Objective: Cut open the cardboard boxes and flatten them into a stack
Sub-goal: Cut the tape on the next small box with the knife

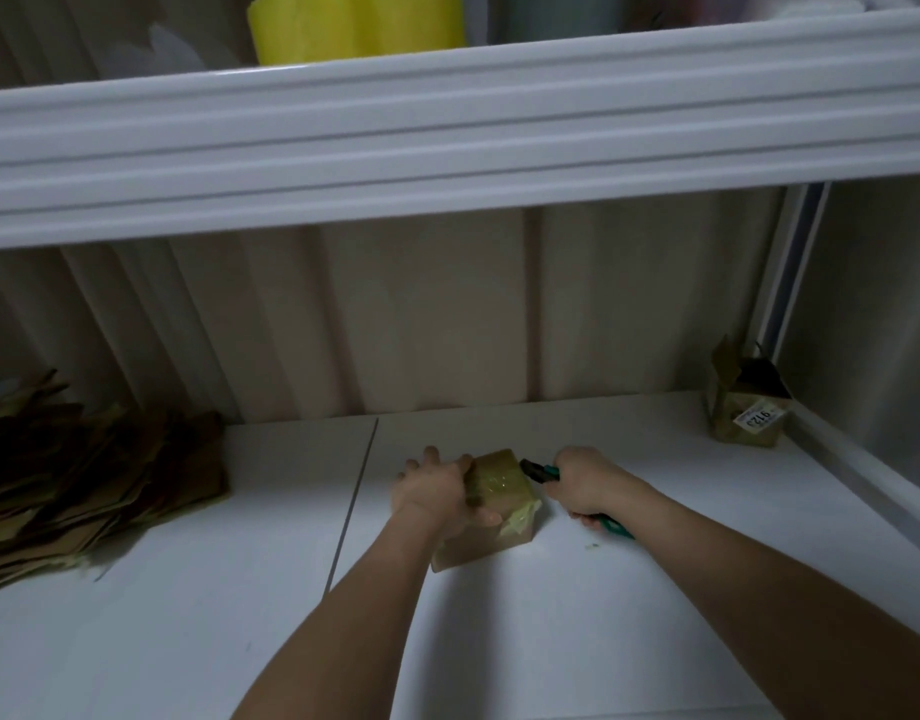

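Observation:
A small brown cardboard box (499, 485) wrapped in shiny tape stands on the white shelf (551, 641) in the middle of the view. My left hand (429, 493) grips its left side, thumb curled over the near edge. My right hand (582, 483) holds a green-handled cutter (538, 469), whose dark tip touches the box's upper right corner. A pile of flattened cardboard (84, 480) lies at the far left of the shelf.
Another small box (746, 407) with open flaps and a white label stands in the back right corner. A white shelf beam (447, 132) runs overhead, with a yellow roll (354, 26) above it. A ribbed wall closes the back.

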